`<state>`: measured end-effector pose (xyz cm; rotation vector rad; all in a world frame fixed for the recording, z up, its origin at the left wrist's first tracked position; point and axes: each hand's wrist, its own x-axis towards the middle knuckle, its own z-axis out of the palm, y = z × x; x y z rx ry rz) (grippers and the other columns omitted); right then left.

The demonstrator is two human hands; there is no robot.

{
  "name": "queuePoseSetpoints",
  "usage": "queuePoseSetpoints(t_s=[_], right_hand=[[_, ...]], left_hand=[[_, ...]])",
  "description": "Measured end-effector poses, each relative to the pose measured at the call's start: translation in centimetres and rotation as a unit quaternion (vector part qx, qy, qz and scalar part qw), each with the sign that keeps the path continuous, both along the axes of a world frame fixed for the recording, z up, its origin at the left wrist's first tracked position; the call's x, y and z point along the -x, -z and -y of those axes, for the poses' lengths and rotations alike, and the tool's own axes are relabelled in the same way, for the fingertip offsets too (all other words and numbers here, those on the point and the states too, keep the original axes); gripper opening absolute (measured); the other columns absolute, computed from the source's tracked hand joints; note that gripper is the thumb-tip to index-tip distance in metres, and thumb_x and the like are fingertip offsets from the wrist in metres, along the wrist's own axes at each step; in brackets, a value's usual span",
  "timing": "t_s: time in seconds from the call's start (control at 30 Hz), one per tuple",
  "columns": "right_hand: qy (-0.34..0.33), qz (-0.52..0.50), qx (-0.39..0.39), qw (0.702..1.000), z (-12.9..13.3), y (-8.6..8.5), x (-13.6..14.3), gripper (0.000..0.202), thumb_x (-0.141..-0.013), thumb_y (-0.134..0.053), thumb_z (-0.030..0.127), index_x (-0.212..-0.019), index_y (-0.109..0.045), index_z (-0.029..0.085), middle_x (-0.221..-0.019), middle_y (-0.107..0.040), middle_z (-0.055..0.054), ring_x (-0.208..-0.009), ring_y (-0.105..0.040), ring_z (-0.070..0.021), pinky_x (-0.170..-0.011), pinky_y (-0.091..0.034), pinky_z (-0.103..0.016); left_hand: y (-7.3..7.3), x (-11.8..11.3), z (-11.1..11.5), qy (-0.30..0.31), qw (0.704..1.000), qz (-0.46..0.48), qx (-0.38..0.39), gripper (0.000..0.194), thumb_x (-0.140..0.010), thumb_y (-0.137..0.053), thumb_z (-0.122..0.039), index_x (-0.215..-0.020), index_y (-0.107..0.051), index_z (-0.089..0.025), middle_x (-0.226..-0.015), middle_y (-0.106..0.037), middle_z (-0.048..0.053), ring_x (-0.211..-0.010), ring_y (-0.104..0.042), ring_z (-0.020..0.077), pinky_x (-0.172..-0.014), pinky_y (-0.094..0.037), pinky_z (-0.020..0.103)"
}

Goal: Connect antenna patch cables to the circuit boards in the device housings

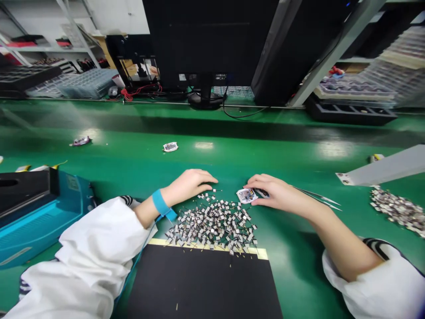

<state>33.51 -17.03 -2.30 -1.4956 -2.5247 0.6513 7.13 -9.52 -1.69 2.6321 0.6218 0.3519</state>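
My right hand [277, 192] is closed on a small circuit board [246, 196] with a white edge, gripping its right side. A dark piece lies under those fingers, partly hidden. Metal tweezers [320, 198] stick out behind the same hand, tips to the right; whether the hand holds them I cannot tell. My left hand [189, 187], a blue strap [160, 204] on its wrist, hovers at the top left of a pile of small silvery parts with dark leads [212, 223]. Its thumb and forefinger are apart, with one loose small part [215, 190] just beyond them.
A black mat [206, 283] with yellow tape lies below the pile. Left stands a blue and black machine [43, 212]; right, a grey arm [385, 166] and another heap of parts [396, 208]. Another board [170, 146] lies farther back, before a monitor [209, 44].
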Motion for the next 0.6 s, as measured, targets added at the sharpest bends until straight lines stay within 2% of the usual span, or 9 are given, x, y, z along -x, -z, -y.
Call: queuePoseSetpoints(t_s=[0.07,0.17,0.3,0.43,0.6], right_hand=[[0.007,-0.009,-0.005,1.0,0.0,-0.2,0.1,0.034,-0.074,-0.058,0.04,-0.1,-0.057,0.018,-0.1,-0.054,-0.007,-0.094,-0.049,-0.0205,-0.082,-0.041,-0.035],[0.029,-0.032,-0.022,0.999,0.2,-0.6,0.0,0.033,-0.073,-0.058,0.04,-0.098,-0.056,0.019,-0.102,-0.054,-0.006,-0.095,-0.049,-0.0191,-0.083,-0.041,-0.033],[0.048,-0.045,-0.035,0.997,-0.4,-1.3,0.5,0.034,-0.072,-0.059,0.039,-0.099,-0.055,0.02,-0.101,-0.055,-0.006,-0.094,-0.051,-0.0189,-0.082,-0.042,-0.033],[0.056,-0.037,-0.039,0.997,-2.2,-1.3,2.9,0.032,-0.07,-0.062,0.035,-0.097,-0.056,0.019,-0.097,-0.057,-0.005,-0.092,-0.052,-0.019,-0.081,-0.042,-0.032],[0.063,-0.048,-0.05,0.996,-4.2,0.7,6.9,0.033,-0.066,-0.065,0.034,-0.093,-0.057,0.016,-0.092,-0.058,-0.005,-0.087,-0.053,-0.0192,-0.077,-0.043,-0.033]], left_hand=[[0.6,-1.0,0.4,0.022,0.999,-0.035,-0.009,0.018,-0.079,-0.054,-0.023,-0.093,-0.063,-0.017,-0.093,-0.066,0.003,-0.086,-0.06,0.0161,-0.079,-0.044,0.025],[1.3,-1.6,0.2,0.022,0.999,-0.043,-0.009,0.015,-0.08,-0.051,-0.019,-0.087,-0.065,-0.017,-0.087,-0.067,0.002,-0.082,-0.06,0.0156,-0.075,-0.045,0.024],[1.7,-1.4,0.0,-0.007,0.999,-0.018,-0.034,0.02,-0.079,-0.05,-0.015,-0.096,-0.062,-0.016,-0.086,-0.065,0.003,-0.078,-0.059,0.0155,-0.07,-0.045,0.024],[2.0,-0.2,-0.2,-0.09,0.992,0.061,-0.057,0.019,-0.078,-0.051,-0.015,-0.091,-0.063,-0.015,-0.082,-0.063,0.004,-0.074,-0.057,0.0139,-0.067,-0.045,0.023],[2.4,1.6,-0.2,-0.155,0.966,0.207,-0.024,0.014,-0.078,-0.052,-0.017,-0.086,-0.063,-0.016,-0.081,-0.062,0.003,-0.073,-0.056,0.0103,-0.066,-0.045,0.02]])
